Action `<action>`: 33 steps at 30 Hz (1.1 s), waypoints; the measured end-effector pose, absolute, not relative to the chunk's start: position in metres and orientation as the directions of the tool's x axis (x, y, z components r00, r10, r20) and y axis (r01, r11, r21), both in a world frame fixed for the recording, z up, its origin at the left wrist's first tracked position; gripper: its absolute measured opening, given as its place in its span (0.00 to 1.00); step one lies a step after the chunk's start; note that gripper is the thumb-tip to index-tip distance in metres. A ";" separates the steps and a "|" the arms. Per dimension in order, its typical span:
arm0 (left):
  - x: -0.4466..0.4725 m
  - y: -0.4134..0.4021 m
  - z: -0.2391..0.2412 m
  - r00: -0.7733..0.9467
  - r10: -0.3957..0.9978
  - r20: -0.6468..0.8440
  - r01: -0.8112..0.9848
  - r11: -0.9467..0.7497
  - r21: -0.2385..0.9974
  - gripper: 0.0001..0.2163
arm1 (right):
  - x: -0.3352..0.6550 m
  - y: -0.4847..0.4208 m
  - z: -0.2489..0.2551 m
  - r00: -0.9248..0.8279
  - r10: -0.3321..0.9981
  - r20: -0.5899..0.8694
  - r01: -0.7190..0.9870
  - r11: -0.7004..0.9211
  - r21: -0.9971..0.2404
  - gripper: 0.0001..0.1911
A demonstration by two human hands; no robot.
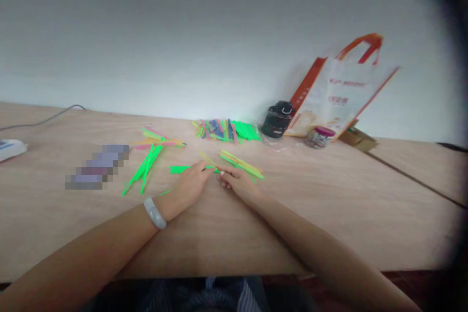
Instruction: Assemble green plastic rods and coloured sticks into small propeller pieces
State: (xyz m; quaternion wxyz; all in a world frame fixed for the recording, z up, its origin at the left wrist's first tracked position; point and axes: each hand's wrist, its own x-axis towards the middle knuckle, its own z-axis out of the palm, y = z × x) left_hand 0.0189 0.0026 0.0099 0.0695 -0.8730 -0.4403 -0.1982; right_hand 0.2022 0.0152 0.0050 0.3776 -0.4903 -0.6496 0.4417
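My left hand point(190, 183) is closed in a pinch over the table, and a flat bright green strip point(178, 169) sticks out to its left. My right hand point(236, 183) has its fingers curled, with thumb and forefinger pinched close to the left fingertips. A bit of green shows between the two hands. From the fingertips a pale yellow strip point(207, 158) slants up and back; which hand holds it is blurred. Just behind my right hand lies a small pile of yellow, orange and green strips point(243, 165).
Crossed green strips point(146, 170) and a pink-orange bunch point(157, 143) lie left. At the wall are bagged coloured strips point(223, 130), a black bottle point(278, 119), a lidded jar point(320, 137), a white-orange bag point(343, 92) and a cardboard box point(360, 140). A pixelated patch covers something left.
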 end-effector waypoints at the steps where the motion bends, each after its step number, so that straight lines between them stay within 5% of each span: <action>1: 0.019 0.002 0.010 0.536 0.740 0.407 0.798 -0.601 0.041 0.15 | 0.202 0.015 0.005 -0.235 0.970 0.069 0.309 0.141 -0.940 0.17; 33: 0.023 -0.002 0.010 0.565 0.697 0.441 0.792 -0.609 -0.052 0.15 | 0.199 0.014 0.003 -0.249 0.943 0.221 0.400 0.308 -0.863 0.21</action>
